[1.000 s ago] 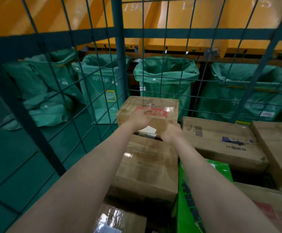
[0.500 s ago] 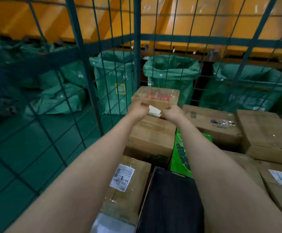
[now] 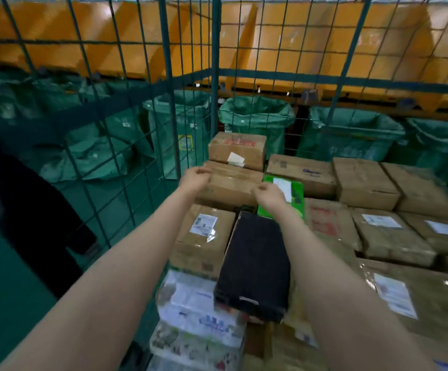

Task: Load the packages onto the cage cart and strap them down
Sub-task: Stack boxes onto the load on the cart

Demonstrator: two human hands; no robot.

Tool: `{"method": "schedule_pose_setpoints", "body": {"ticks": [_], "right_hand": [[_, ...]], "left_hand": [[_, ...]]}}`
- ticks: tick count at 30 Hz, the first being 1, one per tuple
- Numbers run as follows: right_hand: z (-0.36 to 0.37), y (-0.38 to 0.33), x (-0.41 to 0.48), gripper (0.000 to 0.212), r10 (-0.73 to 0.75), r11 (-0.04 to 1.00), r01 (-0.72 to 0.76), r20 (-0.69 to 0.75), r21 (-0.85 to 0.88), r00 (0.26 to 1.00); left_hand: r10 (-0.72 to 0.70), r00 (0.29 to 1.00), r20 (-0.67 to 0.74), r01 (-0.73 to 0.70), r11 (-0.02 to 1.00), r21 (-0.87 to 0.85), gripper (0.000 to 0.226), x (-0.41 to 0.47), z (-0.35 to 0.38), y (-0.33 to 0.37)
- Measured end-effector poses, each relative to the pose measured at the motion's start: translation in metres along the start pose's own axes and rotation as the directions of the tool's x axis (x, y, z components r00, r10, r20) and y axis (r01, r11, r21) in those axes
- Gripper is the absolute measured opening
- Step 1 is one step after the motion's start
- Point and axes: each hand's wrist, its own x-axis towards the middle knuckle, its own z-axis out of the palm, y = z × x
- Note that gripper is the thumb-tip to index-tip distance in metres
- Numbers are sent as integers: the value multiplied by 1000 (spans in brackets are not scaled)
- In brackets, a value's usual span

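fingers (image 3: 201,171) loose near a taped brown carton (image 3: 237,150), red-printed top

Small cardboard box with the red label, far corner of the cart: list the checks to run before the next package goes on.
1. Small red-labelled cardboard box sits flat on larger brown cardboard box: ok.
2. Both inside the green wire cage wall: ok.
3. Left hand empty, off the small box: ok.
4. Right hand empty: ok.
5. Strap over the load: cannot tell, none in view.
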Motion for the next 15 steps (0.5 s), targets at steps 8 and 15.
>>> {"method": "schedule_pose_setpoints", "body": {"ticks": [8, 15], "right_hand": [[7, 27, -80, 31, 50, 989, -54, 29, 137, 998], [15, 31, -114, 21, 30, 948, -61, 106, 311, 994]], "left_hand": [[46, 997, -53, -40, 992, 122, 22, -90, -38, -38], [-71, 973, -219, 63, 997, -43, 19, -152, -56, -76]]}}
